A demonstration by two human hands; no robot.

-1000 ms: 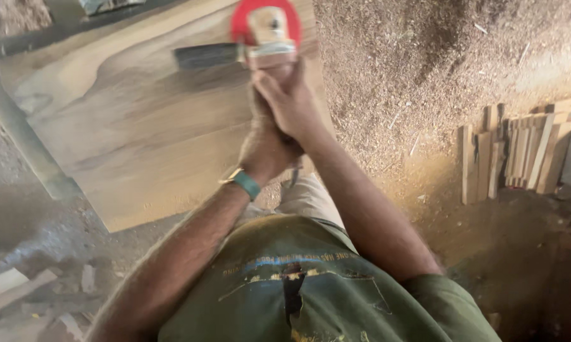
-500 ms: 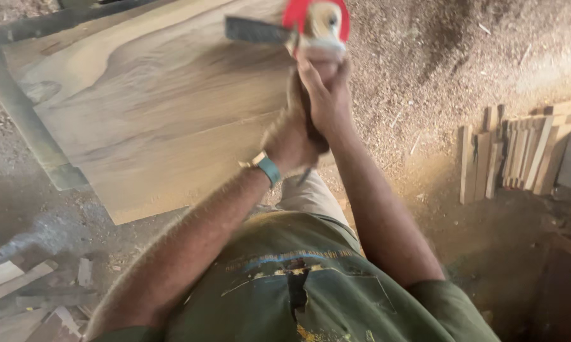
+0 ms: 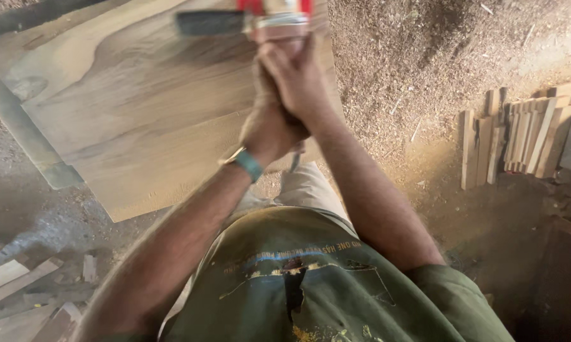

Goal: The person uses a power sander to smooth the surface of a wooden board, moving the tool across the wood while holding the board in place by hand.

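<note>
Fingers (image 3: pixel 292 63) of both hands wrapped tightly around red power tool (image 3: pixel 276 14), held over wooden slab (image 3: pixel 140 107); left hand (image 3: pixel 266 130) below right hand (image 3: pixel 298 79).

Upright wood strips (image 3: pixel 520 142), sawdust floor (image 3: pixel 412 57), offcuts (image 3: pixel 19 285)

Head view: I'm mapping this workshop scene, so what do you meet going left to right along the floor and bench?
Wood offcuts on the floor → large wooden board → clasped left hand and right hand on the red power tool → sawdust floor → stacked wood strips.
</note>
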